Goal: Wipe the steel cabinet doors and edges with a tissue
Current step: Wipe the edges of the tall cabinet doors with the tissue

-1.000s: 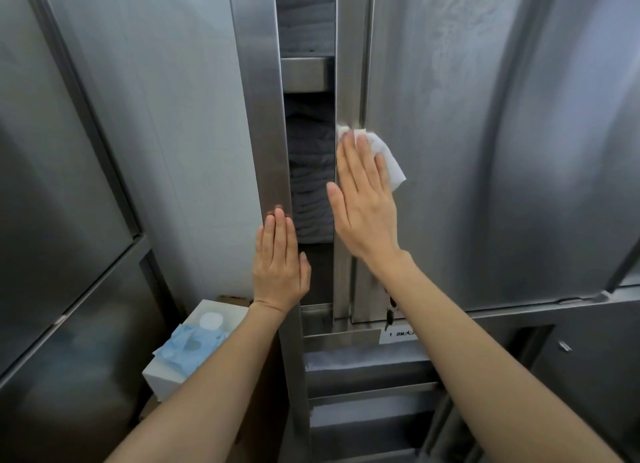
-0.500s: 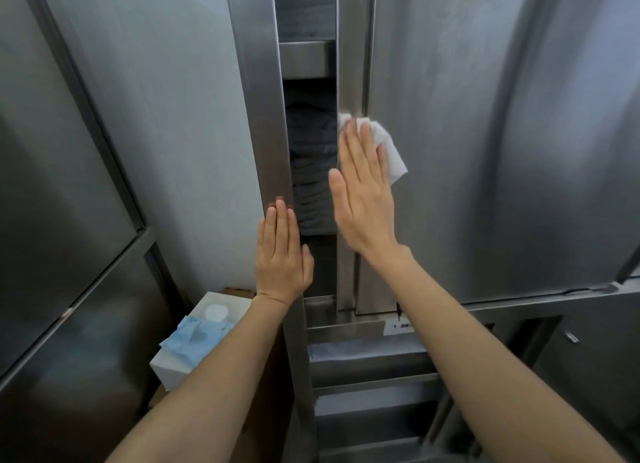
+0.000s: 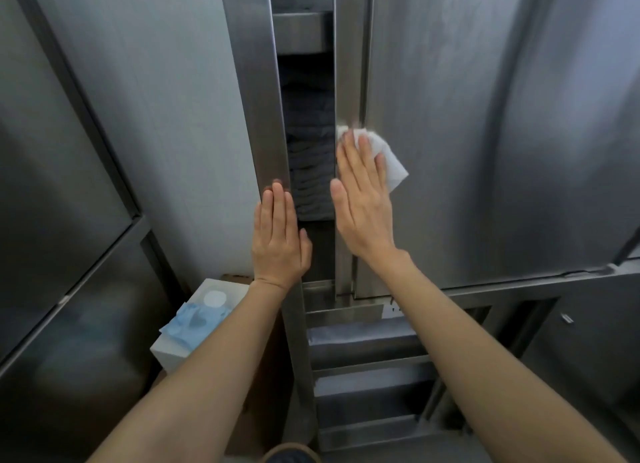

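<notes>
A tall steel cabinet door [image 3: 485, 123] fills the right side, with its vertical left edge strip [image 3: 348, 68] beside a narrow open gap. My right hand [image 3: 363, 199] presses a white tissue [image 3: 389, 161] flat against that edge, fingers straight. The tissue sticks out above and to the right of the fingers. My left hand [image 3: 278, 241] rests flat, fingers straight, on the steel upright [image 3: 254, 82] at the left of the gap. Dark folded cloth [image 3: 308, 158] shows inside the gap.
A white tissue box [image 3: 194, 320] with a blue pack on top stands low at the left, beside a white wall. A dark steel panel [image 3: 52, 220] covers the far left. Steel shelves or steps [image 3: 367, 372] lie below the door.
The view has shifted slightly, so the cabinet sits lower in frame. My right hand with the tissue stays pressed on the door's left edge, and my left hand stays flat on the upright.
</notes>
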